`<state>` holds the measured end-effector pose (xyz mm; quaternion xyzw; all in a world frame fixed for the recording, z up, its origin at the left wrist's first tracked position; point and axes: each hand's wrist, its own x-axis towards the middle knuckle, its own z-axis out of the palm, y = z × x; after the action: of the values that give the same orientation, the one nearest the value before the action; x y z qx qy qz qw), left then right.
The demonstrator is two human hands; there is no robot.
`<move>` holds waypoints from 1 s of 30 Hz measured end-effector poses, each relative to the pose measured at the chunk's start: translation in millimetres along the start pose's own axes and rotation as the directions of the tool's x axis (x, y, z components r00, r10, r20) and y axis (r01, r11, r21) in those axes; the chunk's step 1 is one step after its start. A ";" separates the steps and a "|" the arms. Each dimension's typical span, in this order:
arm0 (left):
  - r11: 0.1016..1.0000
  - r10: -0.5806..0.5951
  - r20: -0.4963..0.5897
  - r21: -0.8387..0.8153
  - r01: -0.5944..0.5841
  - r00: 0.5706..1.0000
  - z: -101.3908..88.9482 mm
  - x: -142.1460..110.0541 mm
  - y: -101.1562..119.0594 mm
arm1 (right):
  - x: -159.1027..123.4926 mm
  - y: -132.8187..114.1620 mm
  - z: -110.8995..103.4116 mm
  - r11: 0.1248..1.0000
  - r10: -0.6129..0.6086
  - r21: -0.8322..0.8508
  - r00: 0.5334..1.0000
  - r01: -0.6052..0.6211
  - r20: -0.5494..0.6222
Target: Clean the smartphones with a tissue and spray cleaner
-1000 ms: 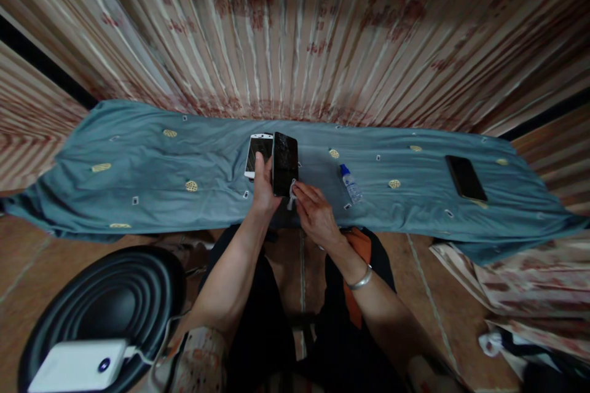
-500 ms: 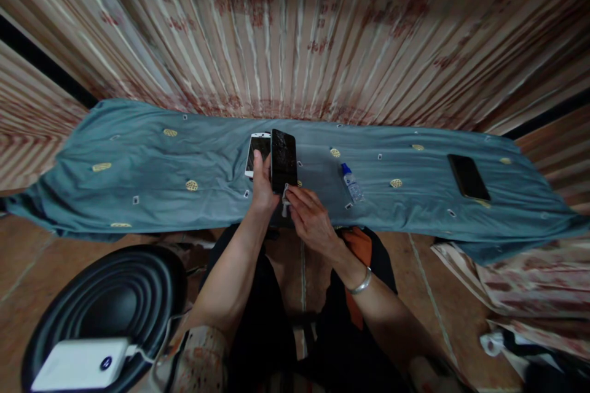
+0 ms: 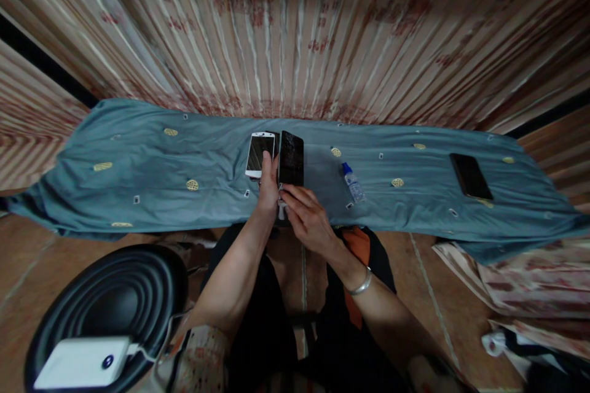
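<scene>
At frame center, the left hand (image 3: 268,183) grips a black phone (image 3: 292,161) that could slip if the right hand (image 3: 310,218), pinching pale cloth (image 3: 281,210), presses hard.

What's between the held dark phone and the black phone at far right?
The blue-capped bottle, on the teal cloth, lies between the held phone and the far-right phone; the head view shows it.

Left of the blue-capped bottle (image 3: 353,185), I see from afar the left hand (image 3: 268,187) holding a tilted phone (image 3: 291,156), the right hand (image 3: 312,216) pinching pale cloth (image 3: 281,210) at its lower end; well right lies a black phone (image 3: 471,175).
</scene>
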<state>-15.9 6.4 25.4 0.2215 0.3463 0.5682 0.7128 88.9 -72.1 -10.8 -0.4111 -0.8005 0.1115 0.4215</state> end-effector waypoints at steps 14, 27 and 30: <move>0.998 0.039 0.005 -0.041 -0.038 0.999 -0.3 -5.0 1.1 | -0.7 0.8 -4.8 1.000 -0.004 -0.019 1.000 0.004 0.027; 0.998 0.045 -0.039 -0.048 -0.047 0.998 0.4 -4.5 4.3 | -3.7 5.7 -5.9 1.000 0.009 0.017 1.000 -0.009 0.006; 0.999 0.041 -0.043 -0.029 -0.042 0.998 0.0 -4.5 2.5 | -4.0 5.5 -4.5 1.000 0.011 0.022 1.000 -0.011 -0.015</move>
<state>-18.1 2.6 28.3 0.2059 0.3482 0.5926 0.6965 96.6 -72.3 -13.2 -0.4118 -0.7939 0.1194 0.4312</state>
